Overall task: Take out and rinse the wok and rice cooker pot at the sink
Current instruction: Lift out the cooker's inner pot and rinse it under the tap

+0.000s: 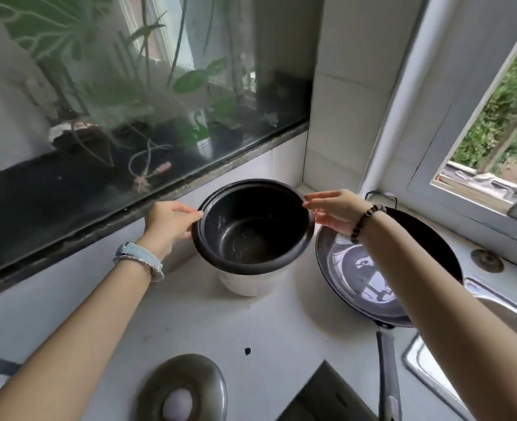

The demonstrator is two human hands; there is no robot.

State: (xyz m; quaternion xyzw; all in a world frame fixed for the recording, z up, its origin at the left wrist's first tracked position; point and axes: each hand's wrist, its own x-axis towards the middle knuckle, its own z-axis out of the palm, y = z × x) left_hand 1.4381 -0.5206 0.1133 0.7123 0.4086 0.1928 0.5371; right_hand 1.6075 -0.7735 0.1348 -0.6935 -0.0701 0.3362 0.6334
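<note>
1. The left hand (167, 221) and right hand (334, 211) pinch opposite sides of the black rice cooker pot (251, 235) by its rim; the fingers below the rim are hidden
2. The pot, tilted, covers most of the white cooker body (251, 284); whether they touch is unclear
3. The wok (357, 268) lies beside the sink (494, 302), partly behind the right forearm

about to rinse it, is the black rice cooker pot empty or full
Empty: the round black rice cooker pot shows a bare dark bottom with only faint marks.
</note>
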